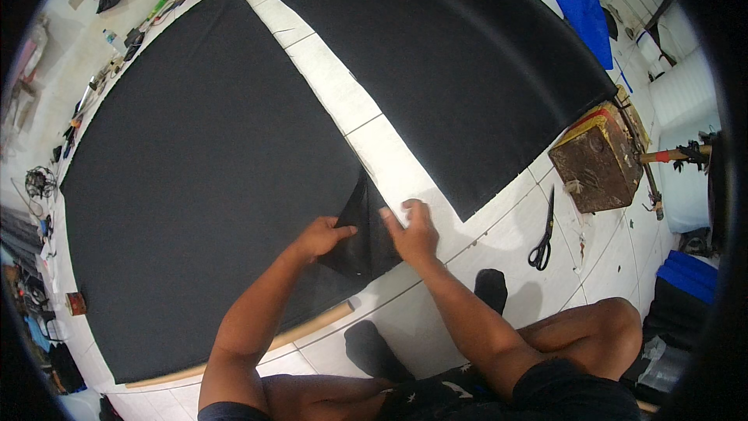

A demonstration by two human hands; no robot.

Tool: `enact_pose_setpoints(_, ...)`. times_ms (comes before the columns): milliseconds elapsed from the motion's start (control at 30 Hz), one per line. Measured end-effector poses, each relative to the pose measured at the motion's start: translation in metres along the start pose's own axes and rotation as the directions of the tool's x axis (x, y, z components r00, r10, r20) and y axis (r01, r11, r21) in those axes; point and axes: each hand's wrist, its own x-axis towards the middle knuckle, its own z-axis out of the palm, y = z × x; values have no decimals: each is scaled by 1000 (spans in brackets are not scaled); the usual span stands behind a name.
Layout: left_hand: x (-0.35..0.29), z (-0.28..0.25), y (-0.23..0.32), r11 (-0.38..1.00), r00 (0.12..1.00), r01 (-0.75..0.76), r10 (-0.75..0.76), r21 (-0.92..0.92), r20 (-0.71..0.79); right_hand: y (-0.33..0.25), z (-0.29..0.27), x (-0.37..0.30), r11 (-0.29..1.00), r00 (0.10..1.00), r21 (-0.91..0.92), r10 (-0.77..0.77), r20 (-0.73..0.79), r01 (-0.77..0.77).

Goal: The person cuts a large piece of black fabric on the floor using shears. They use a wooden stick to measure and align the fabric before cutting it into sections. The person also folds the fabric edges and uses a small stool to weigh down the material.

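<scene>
A large sheet of black fabric lies over the floor on the left, and its near right corner is partly lifted and folded back. My left hand pinches the edge of that fold between thumb and fingers. Just right of it, my right hand rests at the fabric's right edge, thumb and fingers apart, one digit touching the cloth. Beneath the fold a darker layer shows. Across a strip of white tile lies a second black fabric piece.
Black-handled scissors lie on the white tiled floor at right, near a worn brown block against the second piece. A wooden stick runs along the near fabric edge. Blue cloth is at far right. My feet are close by.
</scene>
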Motion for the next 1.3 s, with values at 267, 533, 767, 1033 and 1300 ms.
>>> enact_pose_setpoints(267,17,-6,-16,993,1000,-29,28,116,14,-17,14,-21,985,873,132,29,487,-107)
enact_pose_setpoints(533,-14,1,20,993,999,24,-19,119,-47,18,-3,-2,937,755,247,25,655,-245)
enact_pose_setpoints(767,0,-1,4,998,1000,8,-7,62,-11,5,-4,-2,998,997,-28,-65,-49,63)
enact_pose_setpoints(1033,-5,4,14,999,1000,9,-10,33,21,-5,21,-20,985,876,102,77,476,-142)
enact_pose_setpoints(1300,10,-5,-14,1000,1000,-2,2,9,1,21,-4,2,897,764,254,127,633,-360)
